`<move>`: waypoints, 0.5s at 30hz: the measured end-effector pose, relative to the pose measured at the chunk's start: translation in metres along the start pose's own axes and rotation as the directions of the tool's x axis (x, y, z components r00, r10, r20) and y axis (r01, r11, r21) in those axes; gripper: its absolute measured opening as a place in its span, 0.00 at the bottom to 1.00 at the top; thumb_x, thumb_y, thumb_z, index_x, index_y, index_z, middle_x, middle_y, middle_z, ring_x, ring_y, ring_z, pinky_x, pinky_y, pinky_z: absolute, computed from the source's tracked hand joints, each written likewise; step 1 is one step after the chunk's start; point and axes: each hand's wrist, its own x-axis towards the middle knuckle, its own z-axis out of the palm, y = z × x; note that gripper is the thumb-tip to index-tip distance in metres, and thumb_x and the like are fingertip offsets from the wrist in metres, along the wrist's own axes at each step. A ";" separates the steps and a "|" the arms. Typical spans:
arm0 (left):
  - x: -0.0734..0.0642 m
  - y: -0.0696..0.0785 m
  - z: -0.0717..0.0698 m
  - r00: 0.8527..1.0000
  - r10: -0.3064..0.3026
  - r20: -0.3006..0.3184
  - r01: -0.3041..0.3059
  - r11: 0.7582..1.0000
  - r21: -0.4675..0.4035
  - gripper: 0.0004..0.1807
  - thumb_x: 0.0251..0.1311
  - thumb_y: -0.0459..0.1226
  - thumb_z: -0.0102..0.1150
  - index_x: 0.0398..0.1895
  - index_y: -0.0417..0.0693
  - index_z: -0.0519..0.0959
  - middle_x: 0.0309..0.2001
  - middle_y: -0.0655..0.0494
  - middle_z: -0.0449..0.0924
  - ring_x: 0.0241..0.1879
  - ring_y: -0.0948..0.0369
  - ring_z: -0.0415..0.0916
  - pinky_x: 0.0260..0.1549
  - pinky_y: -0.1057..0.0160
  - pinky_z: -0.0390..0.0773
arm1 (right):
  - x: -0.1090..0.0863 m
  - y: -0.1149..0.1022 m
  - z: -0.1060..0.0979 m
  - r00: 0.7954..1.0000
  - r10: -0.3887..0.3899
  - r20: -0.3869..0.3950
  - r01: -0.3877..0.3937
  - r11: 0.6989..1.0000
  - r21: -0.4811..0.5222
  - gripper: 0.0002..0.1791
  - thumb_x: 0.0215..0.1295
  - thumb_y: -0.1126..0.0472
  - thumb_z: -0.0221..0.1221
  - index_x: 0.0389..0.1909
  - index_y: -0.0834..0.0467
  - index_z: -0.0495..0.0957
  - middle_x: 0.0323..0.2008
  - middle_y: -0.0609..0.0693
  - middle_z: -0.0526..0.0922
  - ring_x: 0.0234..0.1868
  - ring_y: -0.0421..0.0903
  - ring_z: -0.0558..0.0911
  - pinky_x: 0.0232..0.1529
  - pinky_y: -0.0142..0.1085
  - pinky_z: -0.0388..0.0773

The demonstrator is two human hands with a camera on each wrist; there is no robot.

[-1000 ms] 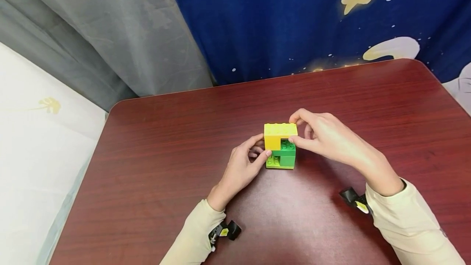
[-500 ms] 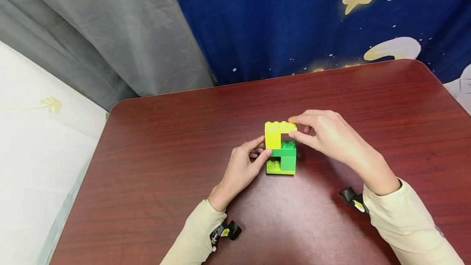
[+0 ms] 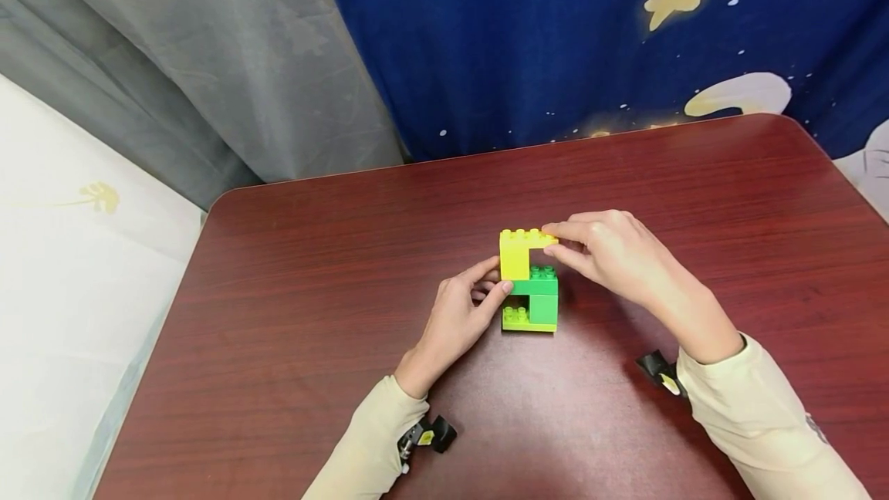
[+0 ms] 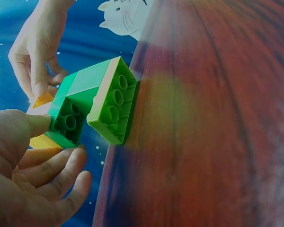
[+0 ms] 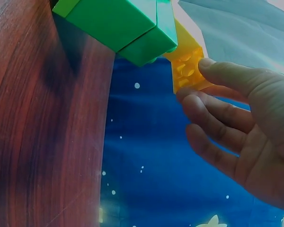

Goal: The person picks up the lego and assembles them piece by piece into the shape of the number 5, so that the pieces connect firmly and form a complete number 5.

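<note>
Both hands hold a small stack of toy building bricks. At its bottom is a lime plate (image 3: pixel 528 326), its hollow underside facing the left wrist camera, so the stack is off the table at least there. Above come a green brick (image 3: pixel 543 309) on the right and a green plate (image 3: pixel 538 286). A yellow brick (image 3: pixel 515 263) on the left carries a yellow top plate (image 3: pixel 524 238), which overhangs to the right. My left hand (image 3: pixel 450 315) pinches the stack's left side around the green plate and yellow brick. My right hand (image 3: pixel 618 257) pinches the yellow plate's free right end.
The stack is over the middle of a dark red wooden table (image 3: pixel 326 292). Behind the far edge hang a blue curtain (image 3: pixel 521 45) with stars and a grey curtain (image 3: pixel 229 60). White fabric (image 3: pixel 83 253) lies beyond the left edge.
The stack has tipped back, so more of its front shows and the yellow top is seen more edge-on. My right fingers have shifted slightly left along the yellow plate; the left hand is nearly still.
</note>
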 end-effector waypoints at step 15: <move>0.002 -0.003 -0.011 0.979 0.080 0.189 -0.084 0.996 0.016 0.52 0.49 0.32 0.66 0.73 0.64 0.45 0.47 0.55 0.73 0.41 0.61 0.74 0.36 0.62 0.77 | 0.002 0.005 0.009 0.999 -0.016 0.046 0.013 0.998 0.058 0.09 0.54 0.67 0.64 0.38 0.62 0.83 0.27 0.48 0.80 0.19 0.37 0.70 0.22 0.32 0.70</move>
